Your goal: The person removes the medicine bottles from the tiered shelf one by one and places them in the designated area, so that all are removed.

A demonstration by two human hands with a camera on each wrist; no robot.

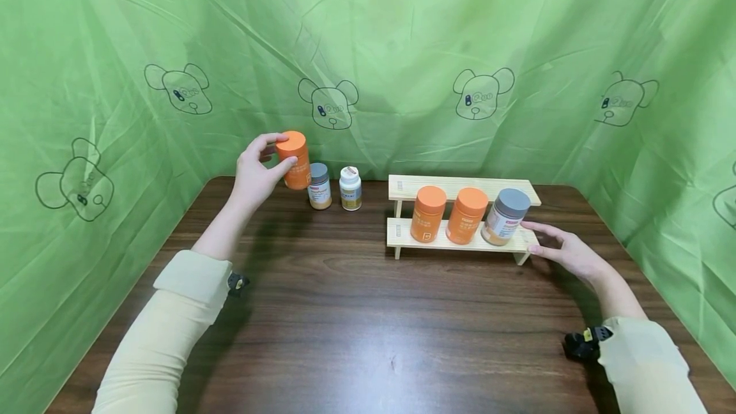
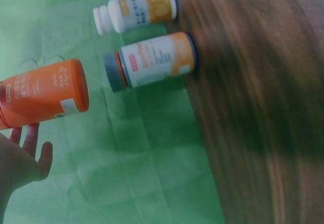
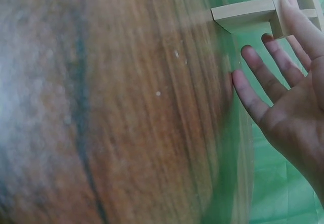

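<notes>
My left hand (image 1: 284,151) grips an orange bottle (image 1: 294,160) with an orange lid, held slightly tilted just above the back left of the table. In the left wrist view the bottle (image 2: 43,95) sits over my fingers (image 2: 30,138). A wooden two-step rack (image 1: 402,185) stands at the back right. Its lower step carries two orange bottles (image 1: 428,213) (image 1: 467,214) and a tilted grey-lidded bottle (image 1: 505,216). My right hand (image 1: 531,238) lies open at the rack's right end, fingers straight. In the right wrist view one fingertip (image 3: 288,4) touches the rack (image 3: 243,14).
A grey-lidded bottle (image 1: 319,186) and a white-lidded bottle (image 1: 350,188) stand on the dark wooden table (image 1: 345,324) beside my left hand; both show in the left wrist view (image 2: 152,59) (image 2: 136,9). Green cloth (image 1: 402,50) walls the back and sides.
</notes>
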